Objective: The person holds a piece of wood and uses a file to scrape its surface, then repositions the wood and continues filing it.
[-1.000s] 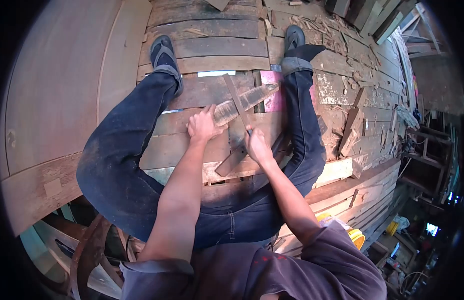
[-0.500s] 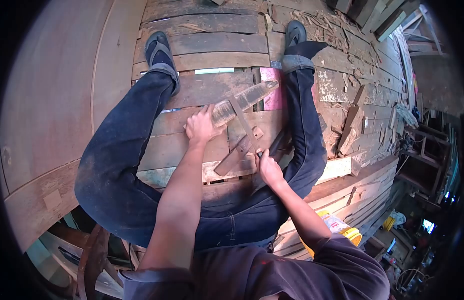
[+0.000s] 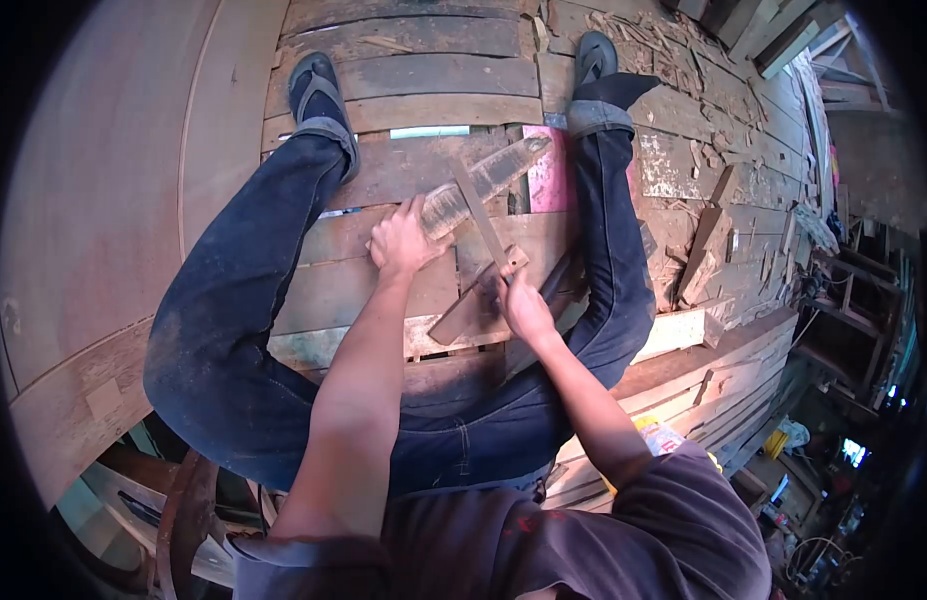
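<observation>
A weathered grey plank floor (image 3: pixel 414 75) is sat upon, with a pink painted panel (image 3: pixel 549 185) set into it. Just left of that panel, a pale, worn, tapered wooden piece (image 3: pixel 489 180) is lain slantwise, and it is crossed by a narrow dark wooden strip (image 3: pixel 481 215). The piece's end farthest from the panel is gripped by the left hand (image 3: pixel 404 240). The right hand (image 3: pixel 524 305) is closed on the strip's near end, below the panel. The strip seems to be being aligned across the piece; a firm, unmoving left-hand hold is called for next.
</observation>
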The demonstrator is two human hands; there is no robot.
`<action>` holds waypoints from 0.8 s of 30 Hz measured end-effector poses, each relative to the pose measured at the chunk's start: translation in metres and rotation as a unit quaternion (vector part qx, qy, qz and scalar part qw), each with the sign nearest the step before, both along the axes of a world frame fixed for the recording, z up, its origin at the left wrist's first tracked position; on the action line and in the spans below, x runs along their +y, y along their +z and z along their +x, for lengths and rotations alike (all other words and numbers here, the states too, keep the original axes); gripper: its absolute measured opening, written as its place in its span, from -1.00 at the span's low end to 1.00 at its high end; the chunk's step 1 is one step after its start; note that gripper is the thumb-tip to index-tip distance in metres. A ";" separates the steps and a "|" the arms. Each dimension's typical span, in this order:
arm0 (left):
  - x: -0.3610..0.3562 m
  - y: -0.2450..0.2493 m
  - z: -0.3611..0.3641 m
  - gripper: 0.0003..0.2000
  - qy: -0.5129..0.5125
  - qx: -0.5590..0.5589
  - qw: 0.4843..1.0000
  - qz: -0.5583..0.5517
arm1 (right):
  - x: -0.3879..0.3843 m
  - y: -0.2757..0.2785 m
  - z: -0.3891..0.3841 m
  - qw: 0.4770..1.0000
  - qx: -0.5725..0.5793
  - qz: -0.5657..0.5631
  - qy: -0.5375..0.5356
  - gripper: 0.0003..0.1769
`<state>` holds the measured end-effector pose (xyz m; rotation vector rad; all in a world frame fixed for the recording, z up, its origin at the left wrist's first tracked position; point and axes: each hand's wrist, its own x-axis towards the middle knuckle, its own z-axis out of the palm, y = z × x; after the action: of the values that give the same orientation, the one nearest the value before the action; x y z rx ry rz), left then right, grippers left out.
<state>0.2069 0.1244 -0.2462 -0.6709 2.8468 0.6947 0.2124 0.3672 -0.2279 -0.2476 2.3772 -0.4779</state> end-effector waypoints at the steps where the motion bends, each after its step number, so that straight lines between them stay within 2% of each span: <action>1: -0.001 0.000 -0.004 -0.25 0.002 0.000 1.000 -0.001 | -0.024 -0.014 -0.018 0.999 0.022 -0.028 -0.013 -0.61; 5: 0.000 0.003 0.002 -0.23 0.006 -0.032 0.999 0.008 | -0.047 -0.036 -0.017 0.993 0.061 -0.070 -0.066 -0.63; 8: 0.000 0.006 -0.006 -0.22 0.009 -0.058 0.998 0.012 | -0.018 0.014 -0.002 0.996 -0.006 -0.068 -0.052 -0.61; 11: 0.000 0.007 -0.005 -0.22 0.014 -0.077 0.997 0.010 | 0.004 0.027 0.011 0.996 0.008 -0.048 -0.072 -0.66; 14: 0.001 0.010 -0.006 -0.22 0.017 -0.077 0.997 0.014 | 0.004 0.031 0.020 0.983 0.150 -0.099 -0.049 -0.72; 16: 0.000 0.010 -0.005 -0.23 0.020 -0.058 0.998 0.008 | -0.004 0.030 0.026 0.986 0.144 -0.074 -0.034 -0.70; 18: 0.000 0.003 -0.002 -0.26 0.023 -0.020 1.000 -0.006 | -0.021 0.031 0.023 0.999 0.027 -0.007 -0.033 -0.63; 22: 0.000 0.001 -0.004 -0.23 0.015 -0.026 1.000 -0.001 | -0.061 -0.004 -0.003 0.992 0.096 0.032 -0.076 -0.56; 24: -0.001 0.000 -0.003 -0.23 0.018 -0.025 1.000 -0.006 | -0.074 -0.020 -0.033 0.994 0.087 0.016 -0.068 -0.48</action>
<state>0.2034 0.1238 -0.2459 -0.7322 2.8025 0.6563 0.1794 0.2927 -0.2481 -0.1181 2.5818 -0.4990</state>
